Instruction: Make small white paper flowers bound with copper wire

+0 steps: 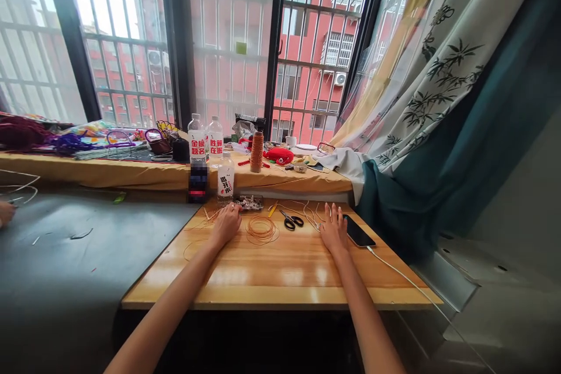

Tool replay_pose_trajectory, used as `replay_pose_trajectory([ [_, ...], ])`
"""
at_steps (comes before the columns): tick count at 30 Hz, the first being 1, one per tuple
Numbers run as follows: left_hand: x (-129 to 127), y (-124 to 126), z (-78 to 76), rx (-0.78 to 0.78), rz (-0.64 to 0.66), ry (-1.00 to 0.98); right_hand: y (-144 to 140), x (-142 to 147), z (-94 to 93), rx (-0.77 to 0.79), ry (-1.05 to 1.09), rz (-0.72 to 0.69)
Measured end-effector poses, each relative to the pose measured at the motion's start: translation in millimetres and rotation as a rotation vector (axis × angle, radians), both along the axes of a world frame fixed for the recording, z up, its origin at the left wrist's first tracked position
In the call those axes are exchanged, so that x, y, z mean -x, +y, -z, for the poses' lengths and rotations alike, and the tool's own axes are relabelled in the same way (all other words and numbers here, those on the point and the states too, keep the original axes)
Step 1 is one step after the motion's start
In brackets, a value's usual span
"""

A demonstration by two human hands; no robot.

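Broadly, the wooden table (280,269) carries both hands: the left hand (226,224) loosely curled and the right hand (334,228) flat with fingers spread, neither holding anything. Between them, nearer the left, lies the flat wire coil (261,228). Beyond it sit scissors (291,220); thin loose strands are hard to trace.

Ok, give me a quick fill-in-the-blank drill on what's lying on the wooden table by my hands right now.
1. The coil of thin copper-coloured wire lies between the left hand and the ____ hand.
2. The black-handled scissors lie with their blades ____.
3. The black smartphone has a ____ cable plugged into it.
4. The right hand rests flat on the light wooden table with its fingers ____.

Missing words: right; shut; white; spread
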State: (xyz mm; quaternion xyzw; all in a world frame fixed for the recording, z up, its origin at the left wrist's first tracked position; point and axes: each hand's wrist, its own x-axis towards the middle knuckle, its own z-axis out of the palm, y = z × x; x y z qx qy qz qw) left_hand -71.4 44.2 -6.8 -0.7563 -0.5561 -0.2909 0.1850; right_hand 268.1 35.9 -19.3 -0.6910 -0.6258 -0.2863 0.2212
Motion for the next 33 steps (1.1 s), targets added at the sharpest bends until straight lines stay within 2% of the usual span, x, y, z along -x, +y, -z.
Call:
replay_pose_trajectory([
  [4,0.6,2.0,1.3,-0.014,-0.011,-0.016,-1.3,4.3,2.8,0.05,0.112,0.167],
  [7,0.5,3.8,2.5,-0.011,-0.018,-0.027,-3.3,7.3,1.8,0.036,0.114,0.204],
  [17,-0.5,6.8,4.3,0.01,0.052,-0.036,-4.0,8.8,-5.5,-0.102,0.027,0.101],
  [26,-2.8,6.7,4.3,0.021,0.082,0.019,-2.3,6.1,-1.5,-0.153,-0.005,0.083],
  [33,-0.2,17.1,12.4,0.079,0.151,-0.034,-0.7,1.6,2.5,-0.168,-0.003,0.06],
])
